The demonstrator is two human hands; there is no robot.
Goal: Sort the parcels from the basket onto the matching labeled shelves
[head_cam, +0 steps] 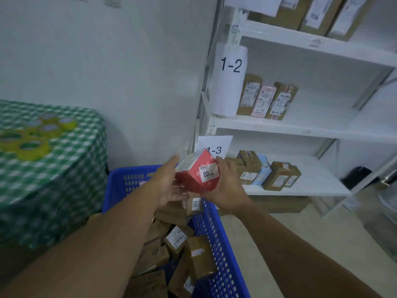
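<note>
A small red parcel (pixel 197 173) with a white label is held up over the blue basket (pixel 223 244), in front of the shelves. My right hand (pixel 227 188) grips it from the right and below, fingers curled round its edge. My left hand (pixel 167 183) lies against its left side with straight fingers. The basket holds several brown cardboard parcels (pixel 199 257). The white shelf unit (pixel 300 130) stands at the right, with paper labels "1-2" (pixel 231 65) and "1-3" (pixel 216 149) on its left post. Each of these two shelves carries a few parcels.
A table with a green checked cloth (pixel 53 173) stands at the left, with several yellow tape rolls (pixel 30 145) on it. More brown boxes (pixel 318 14) stand on the top shelf. A cardboard box (pixel 283 204) lies on the floor under the lowest shelf.
</note>
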